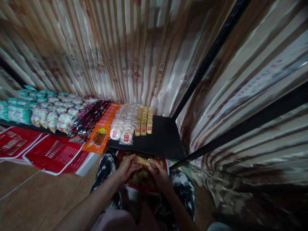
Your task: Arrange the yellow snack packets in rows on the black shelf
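Note:
Over a red box (167,166) between my knees, both hands meet at a small yellow packaged snack (143,161). My left hand (130,167) has its fingers closed on the left end of the packet. My right hand (159,175) pinches the right end with thumb and fingers. Inside the box, below my hands, lie many more yellowish packets (138,178), dim and partly hidden by my hands. On the black shelf (163,133) just ahead, similar yellow packets (143,121) with red labels stand in rows.
Left of the yellow rows are round white packaged pastries (126,136), an orange snack bag (99,138), dark red packets (92,117), white packets (64,120) and teal packets (19,112). A red printed box (57,154) hangs below. Black metal bars (204,64) and striped sheeting (134,48) enclose the shelf.

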Demonstrator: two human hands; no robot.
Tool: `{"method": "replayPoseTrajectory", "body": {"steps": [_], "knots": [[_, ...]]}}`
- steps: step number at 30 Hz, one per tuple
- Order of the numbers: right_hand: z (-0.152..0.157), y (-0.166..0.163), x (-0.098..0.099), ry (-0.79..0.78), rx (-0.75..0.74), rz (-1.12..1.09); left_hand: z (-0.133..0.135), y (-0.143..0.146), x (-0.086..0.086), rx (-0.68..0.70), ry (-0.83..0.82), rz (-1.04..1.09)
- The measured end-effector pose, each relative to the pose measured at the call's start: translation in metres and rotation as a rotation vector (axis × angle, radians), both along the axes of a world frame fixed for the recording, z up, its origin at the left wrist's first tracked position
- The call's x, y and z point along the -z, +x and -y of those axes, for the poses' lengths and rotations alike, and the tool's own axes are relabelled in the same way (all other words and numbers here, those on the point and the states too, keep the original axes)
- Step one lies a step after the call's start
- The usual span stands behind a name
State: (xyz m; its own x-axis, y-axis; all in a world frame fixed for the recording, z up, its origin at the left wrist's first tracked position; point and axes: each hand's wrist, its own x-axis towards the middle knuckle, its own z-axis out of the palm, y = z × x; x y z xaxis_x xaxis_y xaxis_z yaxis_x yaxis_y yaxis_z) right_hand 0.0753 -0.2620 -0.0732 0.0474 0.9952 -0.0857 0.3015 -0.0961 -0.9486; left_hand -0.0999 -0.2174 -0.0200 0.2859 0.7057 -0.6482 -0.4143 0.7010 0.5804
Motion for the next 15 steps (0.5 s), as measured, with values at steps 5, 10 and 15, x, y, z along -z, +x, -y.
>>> {"method": "replayPoseTrajectory", "body": {"steps": [5, 10, 15], "knots": [[-0.002, -0.003, 0.012, -0.004, 0.112, -0.084, -0.005, 0.008, -0.009, 0.078, 0.148, 0.072], [-0.006, -0.002, 0.012, -0.046, 0.147, -0.071, -0.01, 0.02, -0.002, 0.111, 0.314, -0.118], [-0.008, -0.002, -0.001, 0.046, 0.097, 0.07, -0.017, 0.033, 0.005, 0.12, 0.435, -0.323]]}}
